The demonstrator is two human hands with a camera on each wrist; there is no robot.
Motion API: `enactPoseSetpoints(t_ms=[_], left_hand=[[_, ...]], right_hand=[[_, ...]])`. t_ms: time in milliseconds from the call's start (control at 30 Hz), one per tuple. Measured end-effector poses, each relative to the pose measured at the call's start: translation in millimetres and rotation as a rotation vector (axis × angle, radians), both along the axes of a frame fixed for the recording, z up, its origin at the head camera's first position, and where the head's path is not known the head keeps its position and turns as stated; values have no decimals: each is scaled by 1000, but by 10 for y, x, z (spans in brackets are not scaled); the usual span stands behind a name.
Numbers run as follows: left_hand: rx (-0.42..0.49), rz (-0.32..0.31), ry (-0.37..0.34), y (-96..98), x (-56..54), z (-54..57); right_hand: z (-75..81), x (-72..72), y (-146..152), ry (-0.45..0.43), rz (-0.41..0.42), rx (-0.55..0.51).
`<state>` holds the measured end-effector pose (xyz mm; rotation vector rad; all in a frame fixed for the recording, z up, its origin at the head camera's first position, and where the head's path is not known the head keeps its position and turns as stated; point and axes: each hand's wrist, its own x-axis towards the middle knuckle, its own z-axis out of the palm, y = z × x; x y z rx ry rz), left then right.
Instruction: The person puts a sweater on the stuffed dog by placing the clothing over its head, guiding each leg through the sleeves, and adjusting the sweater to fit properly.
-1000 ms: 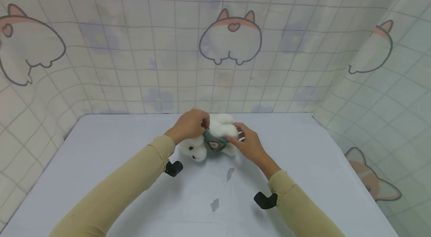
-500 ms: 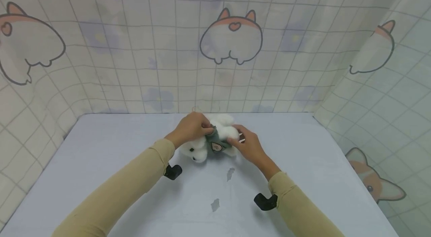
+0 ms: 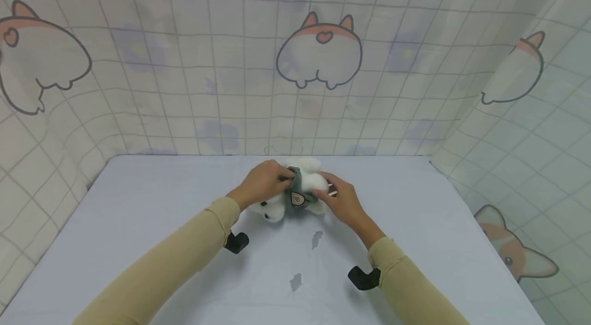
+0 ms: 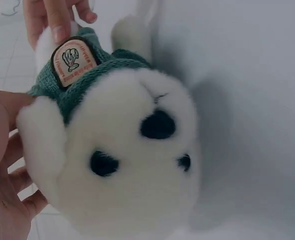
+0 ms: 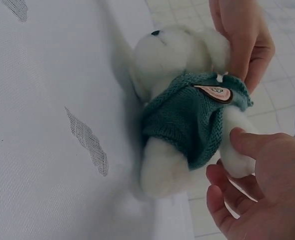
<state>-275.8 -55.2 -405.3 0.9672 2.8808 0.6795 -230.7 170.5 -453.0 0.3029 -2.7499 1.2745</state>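
A white plush toy animal with black eyes and nose lies on its side on the white table, head to the left and legs to the right. It wears a green knitted sweater, bearing an oval patch on the chest. My left hand pinches the sweater's edge by the toy's upper arm. Its fingers pass behind the white arm in the left wrist view. With thumb and fingers, my right hand grips the toy's upper leg from the right. Part of the far side is hidden.
The white tabletop has two grey leaf-shaped marks, one being the nearer mark. A checked curtain printed with cartoon corgis stands behind and along both sides. Black wrist mounts sit on both beige sleeves.
My left hand has shifted slightly right and drawn the sweater's edge along the toy toward its legs. The patch has turned and moved a little. The right hand keeps its grip on the leg.
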Motion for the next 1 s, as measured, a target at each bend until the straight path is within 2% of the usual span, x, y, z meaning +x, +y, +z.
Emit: enactPoseSetpoints(t_ms=[133,300,400,467,600,667,833,1000], left_hand=[[-17,29,37,8,-45,12],[-68,65,-17,28,-95,3],[-103,76,-12,39,-87,1],[-133,73,-2,48,-70,-15],[-167,21,52,74,-42,-98],[-153,0,65,77,-37,-154],[-62,-6,66,63,-52,-250],[-3,-39,91,70,-68,-283]], right_hand=[[-26,-3,3,-5,-6,2],[-31,0,-4,-2,4,4],[-14,-7,-12,2,6,6],[-4,-17,-12,3,5,6],[-22,-41,-9,7,2,18],[-52,-55,-8,3,7,32],[-124,-99,-18,-30,21,65],[-75,-137,-64,-75,69,83]])
